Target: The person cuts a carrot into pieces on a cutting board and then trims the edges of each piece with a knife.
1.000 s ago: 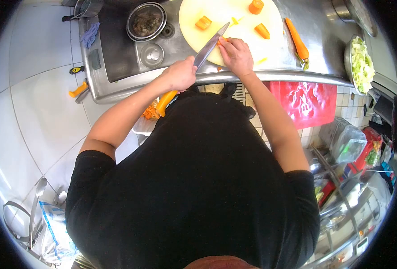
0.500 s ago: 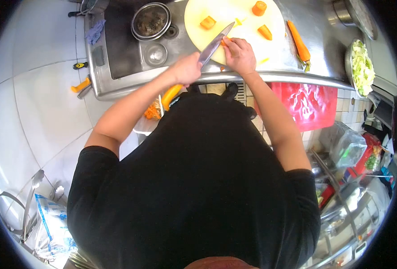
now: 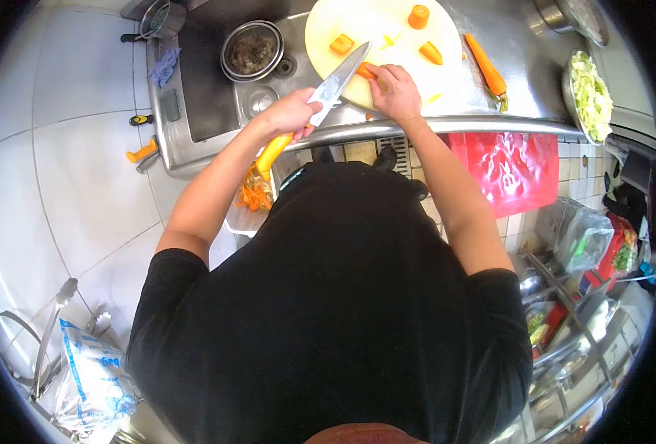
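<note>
My left hand [image 3: 289,117] is closed around a knife [image 3: 334,87] where its yellow handle meets the blade. The blade points up and right over the round cutting board [image 3: 328,29], its tip near a carrot piece [image 3: 365,70]. That piece is pressed on the board by the fingers of my right hand [image 3: 396,92]. Also on the board lie one cut carrot chunk [image 3: 341,44], another chunk [image 3: 431,52] and a carrot stub [image 3: 418,16]. A longer carrot [image 3: 485,65] rests on the steel counter right of the board.
Left of the board is a sink [image 3: 202,96] with a metal bowl [image 3: 251,49] in it. A bowl of shredded cabbage [image 3: 591,96] stands at the right. Below the counter edge are a tub of carrot scraps [image 3: 252,198] and a red tray [image 3: 509,166].
My left hand has drawn the knife back, down and left, and its blade now shows more of its flat side. My right hand stays at the carrot piece. The whole view has shifted slightly.
</note>
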